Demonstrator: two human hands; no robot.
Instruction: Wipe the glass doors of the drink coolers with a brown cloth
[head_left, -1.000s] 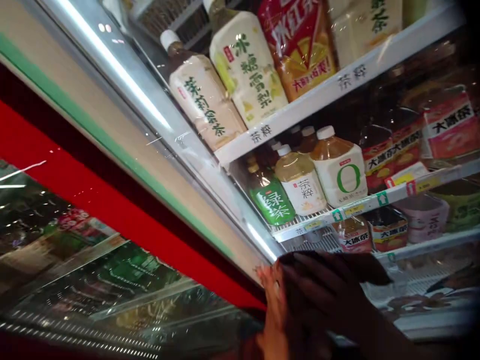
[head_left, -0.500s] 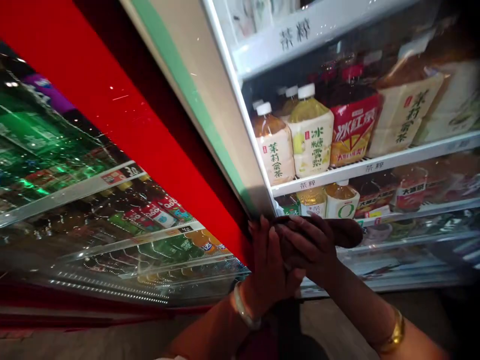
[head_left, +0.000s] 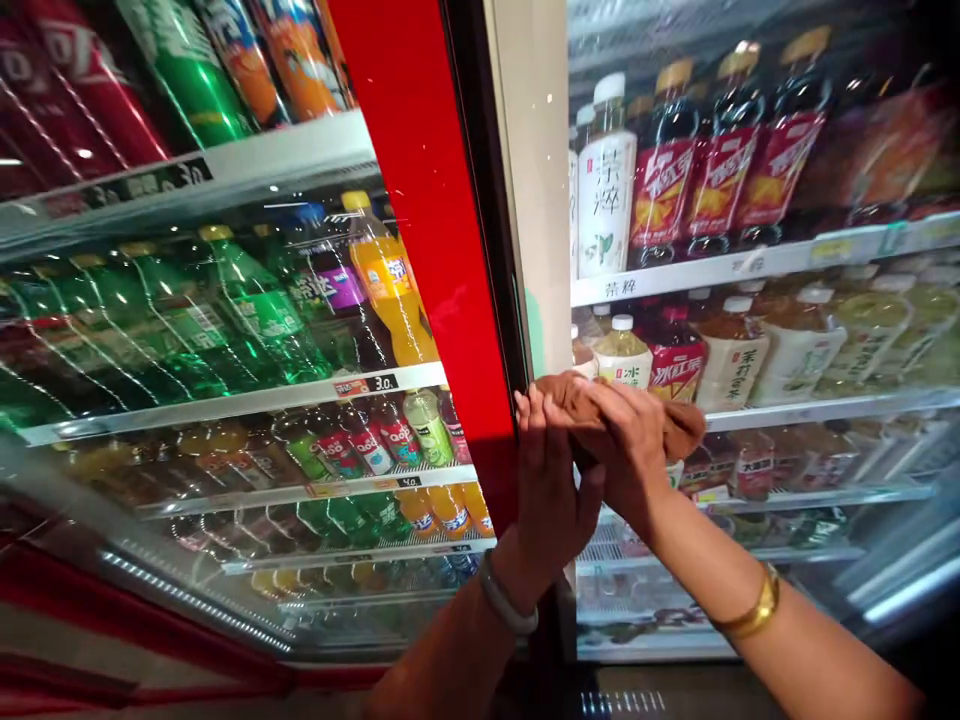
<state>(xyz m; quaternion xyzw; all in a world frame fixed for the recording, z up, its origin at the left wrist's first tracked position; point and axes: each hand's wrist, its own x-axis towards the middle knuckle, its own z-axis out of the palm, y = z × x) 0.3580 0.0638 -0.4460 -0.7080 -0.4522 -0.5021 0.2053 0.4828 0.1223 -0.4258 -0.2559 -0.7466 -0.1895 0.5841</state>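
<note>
A brown cloth [head_left: 681,428] lies bunched against the pale door frame [head_left: 534,180] between two glass-fronted drink coolers. My right hand [head_left: 630,430] presses on the cloth, its fingers wrapped over it and pointing up and left. Just left of it, my left hand [head_left: 551,485] rests with its fingers upright against the frame edge, the fingertips at the cloth's left end. Its thumb stands apart from the fingers. Part of the cloth is hidden under my right hand.
The left cooler has a red frame [head_left: 435,200] and shelves of green, orange and red bottles. Tea bottles [head_left: 604,190] stand on shelves behind the right cooler's glass. Dark floor [head_left: 675,690] shows at the bottom.
The view has tilted upward and turned, showing upper shelves and more of the left cooler. Both hands remain together at the frame with the cloth, which now appears brighter.
</note>
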